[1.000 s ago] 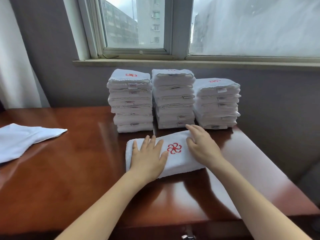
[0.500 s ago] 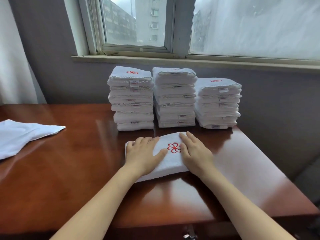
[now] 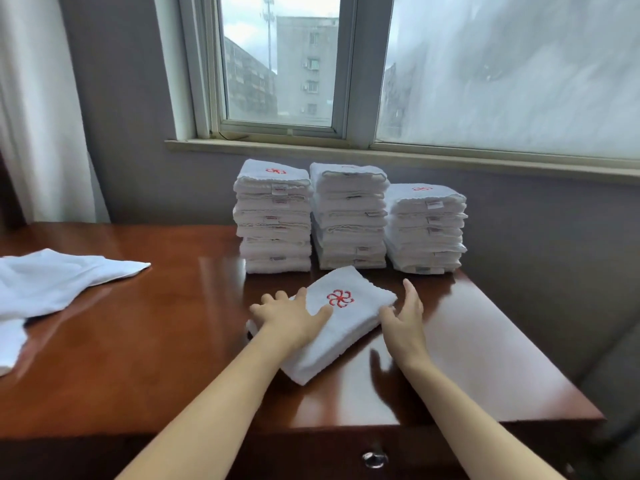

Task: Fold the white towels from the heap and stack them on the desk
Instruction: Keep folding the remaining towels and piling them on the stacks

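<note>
The folded white terry towel [image 3: 349, 317] has swung askew under the flat, unclenched left hand [image 3: 291, 318], the right hand [image 3: 403, 317] released at its edge: seemingly ready to stack.

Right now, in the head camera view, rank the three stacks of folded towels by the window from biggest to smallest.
1. Left stack and middle stack: they look about equal, too close to rank.
2. Right stack: clearly the smallest; its top sits lower than the other two.
</note>
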A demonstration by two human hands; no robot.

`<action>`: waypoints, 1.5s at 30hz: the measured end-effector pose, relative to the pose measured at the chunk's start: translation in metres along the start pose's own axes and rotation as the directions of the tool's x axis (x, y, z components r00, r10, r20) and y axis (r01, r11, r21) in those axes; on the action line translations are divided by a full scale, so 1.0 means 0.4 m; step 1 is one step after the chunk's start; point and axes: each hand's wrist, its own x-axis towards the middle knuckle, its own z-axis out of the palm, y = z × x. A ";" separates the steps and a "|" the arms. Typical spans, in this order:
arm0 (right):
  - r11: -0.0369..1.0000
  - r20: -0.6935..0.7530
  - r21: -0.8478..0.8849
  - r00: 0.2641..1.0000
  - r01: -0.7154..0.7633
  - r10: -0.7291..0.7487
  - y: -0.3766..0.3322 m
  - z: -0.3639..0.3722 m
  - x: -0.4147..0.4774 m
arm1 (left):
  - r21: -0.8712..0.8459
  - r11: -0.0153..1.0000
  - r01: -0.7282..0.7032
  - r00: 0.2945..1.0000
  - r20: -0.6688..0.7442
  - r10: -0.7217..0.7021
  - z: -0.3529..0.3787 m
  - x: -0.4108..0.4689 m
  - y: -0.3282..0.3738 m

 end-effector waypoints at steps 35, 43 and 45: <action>0.820 0.315 -0.564 0.944 0.099 0.102 -0.119 -0.149 -0.051 | -0.604 0.755 -0.255 0.920 0.089 0.382 -0.058 -0.088 -0.035; 0.791 0.579 -0.453 0.810 0.411 -0.089 -0.124 -0.124 -0.018 | 0.362 0.690 -0.627 0.687 -0.160 0.709 -0.081 -0.058 0.037; 0.823 0.637 -0.463 0.769 0.330 0.049 -0.113 -0.120 -0.018 | 0.351 0.705 -0.617 0.665 -0.247 0.705 -0.079 -0.052 0.045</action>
